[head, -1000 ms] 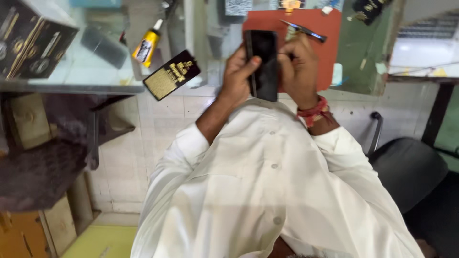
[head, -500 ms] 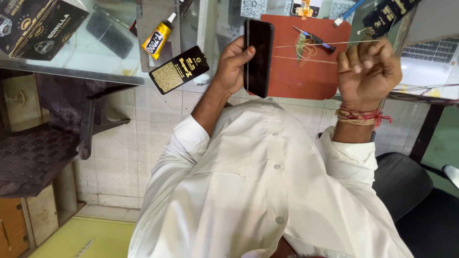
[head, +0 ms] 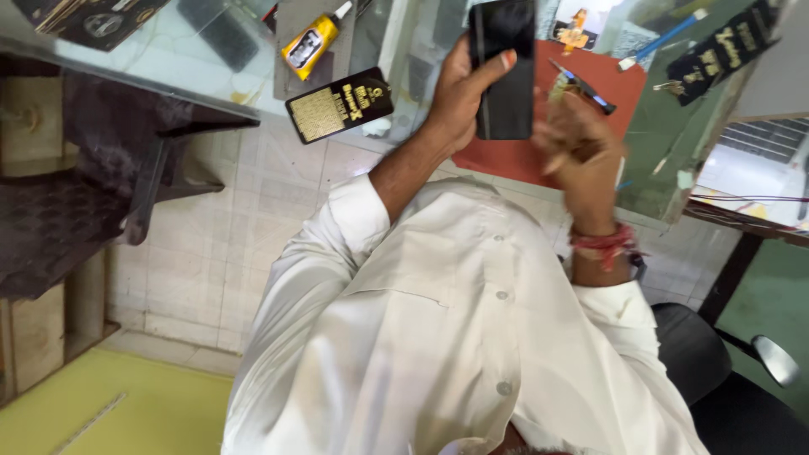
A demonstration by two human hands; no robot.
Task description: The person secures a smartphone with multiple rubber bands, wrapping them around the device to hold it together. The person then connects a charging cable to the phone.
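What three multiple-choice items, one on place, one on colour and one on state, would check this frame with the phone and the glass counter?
1. Where does the yellow glue tube lie?
A. on the glass counter
B. on the floor
C. in the right hand

2. What colour is the mat beyond the phone?
A. blue
B. red-orange
C. white

3. What is the state of the left hand?
A. open and empty
B. resting flat on the counter
C. closed round the phone, thumb across its front

Answers: 1 A, the tube rests on the counter beside a black-and-gold box. 2 B, the mat shows red-orange. 3 C, the left hand's fingers wrap the dark phone; the right hand is blurred near it.
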